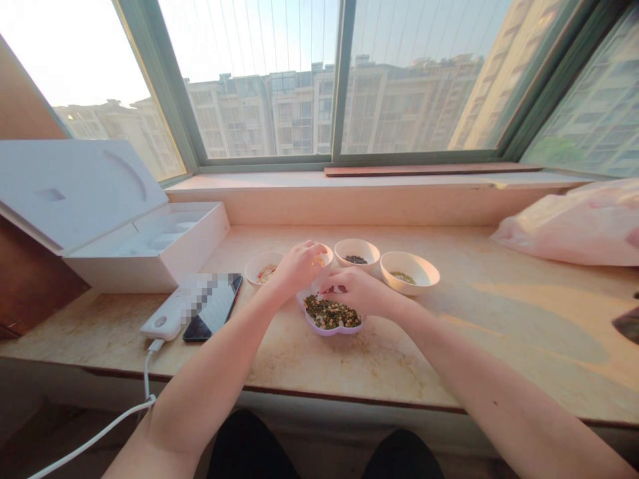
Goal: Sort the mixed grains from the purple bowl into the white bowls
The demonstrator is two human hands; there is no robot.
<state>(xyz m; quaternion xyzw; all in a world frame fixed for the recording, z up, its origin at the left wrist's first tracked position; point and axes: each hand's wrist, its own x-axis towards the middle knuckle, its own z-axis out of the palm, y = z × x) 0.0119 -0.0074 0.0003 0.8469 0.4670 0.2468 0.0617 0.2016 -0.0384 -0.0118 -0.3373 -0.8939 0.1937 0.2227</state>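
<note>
The person's two bare hands reach out over the middle of the sill: the left hand [299, 267] is curled downward at the rim of a bowl, its fingertips hidden, so whether it is closed on anything cannot be told, while the right hand [350, 291] hangs above a dish with its fingers drawn together in a pinch, and whether a grain sits in that pinch is too small to tell. Behind them, a broad green-framed window [333, 80] looks onto pale apartment blocks. The wide, mottled cream stone sill [429, 372] gives a flat, smooth surface, with a white cardboard box [150, 249] standing open at the left and a crumpled, glossy pink plastic bag [569, 226] lying at the right. The scalloped lilac plastic dish [332, 330] sits directly between the forearms, within easy reach of both hands, heaped with a mix of green and dark seeds. Four round white ceramic bowls form a close arc just beyond it, probably for easy reach, each holding a small amount: reddish flakes [266, 273], yellow grains [318, 261], black seeds [356, 260] and green seeds [402, 277].
</note>
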